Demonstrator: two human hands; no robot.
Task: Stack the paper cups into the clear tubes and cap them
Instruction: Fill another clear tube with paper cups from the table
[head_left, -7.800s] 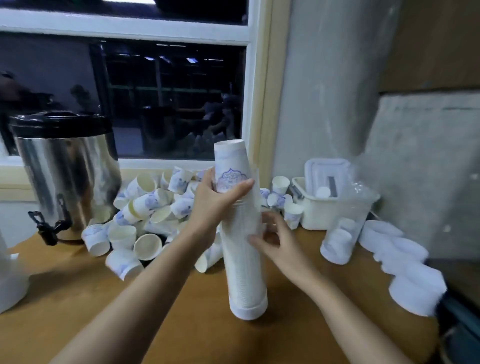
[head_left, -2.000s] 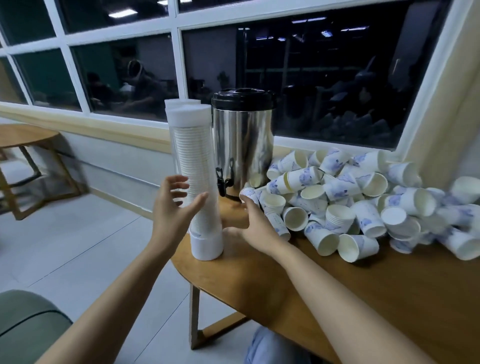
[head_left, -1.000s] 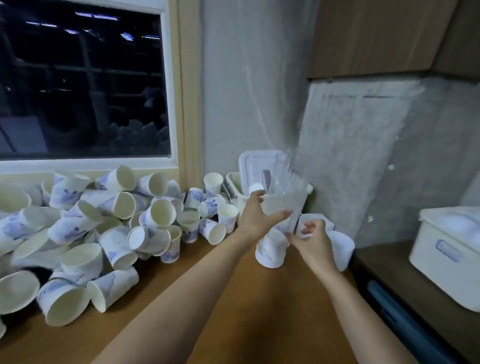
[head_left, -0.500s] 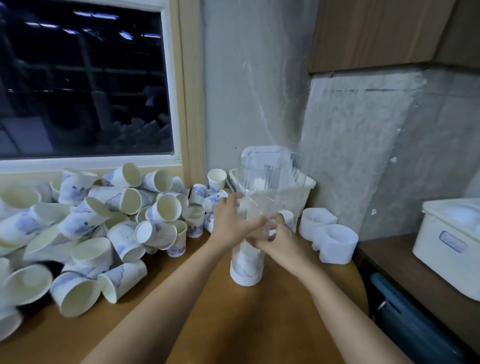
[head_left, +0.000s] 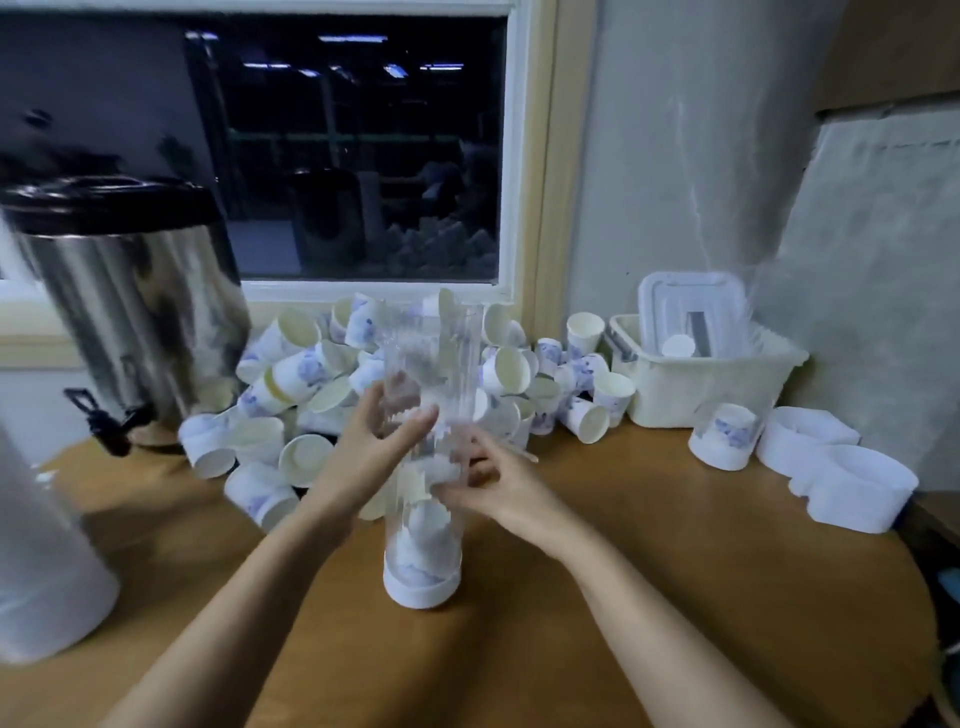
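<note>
On the wooden counter (head_left: 623, 597), close to the person, a clear tube (head_left: 423, 525) stands upright with its lower end in a white cap (head_left: 422, 590). A few paper cups (head_left: 423, 540) sit at the bottom inside it; the upper part looks empty. The left hand (head_left: 371, 447) grasps the tube at the middle from the left side, thumb in front. The right hand (head_left: 493, 486) holds it a little lower from the right, with fingers curled against the wall. At the left edge there is a blurred white container (head_left: 41, 545). Behind the tube lies a heap of loose cups (head_left: 311, 374), beside a steel urn (head_left: 124, 312). At the right are two white caps (head_left: 852, 486) and a cream basket (head_left: 691, 389). A dark window (head_left: 363, 156) is behind.
</note>
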